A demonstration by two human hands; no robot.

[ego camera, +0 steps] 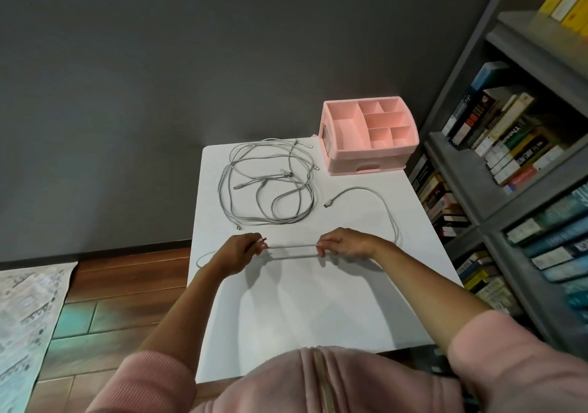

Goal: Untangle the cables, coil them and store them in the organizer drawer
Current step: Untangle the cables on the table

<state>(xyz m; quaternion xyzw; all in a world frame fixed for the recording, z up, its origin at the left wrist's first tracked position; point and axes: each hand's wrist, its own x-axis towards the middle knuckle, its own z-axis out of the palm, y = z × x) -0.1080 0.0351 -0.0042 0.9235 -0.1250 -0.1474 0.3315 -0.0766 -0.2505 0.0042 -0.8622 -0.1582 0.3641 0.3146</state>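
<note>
As we are looking down: we are standing at a white table (318,301), and both our hands are reaching out over it.
Left hand (240,250): its fingers are curling round a white cable (292,246) and pinching it, and a little plug is poking out by the fingertips.
Right hand (345,244): its fingers are pinching the same cable a bit further along.
Cable in our hands: it is stretching in a straight line between the two hands, just above the table. Past the right hand it is lying on the table, bending in a big curve and ending in a plug near the pink box.
Cable pile (267,183): the other white cables are lying in a tangle on the far part of the table, apart from our hands.
Organizer (369,135): the pink box is sitting at the far right corner, just beside the pile.
Drawer (369,168): it is sitting pushed in at the bottom front of the organizer.
Bookshelf (509,158): it is standing to the right of the table, holding many books.
Rug (28,317): it is lying on the wooden floor at the left.
</note>
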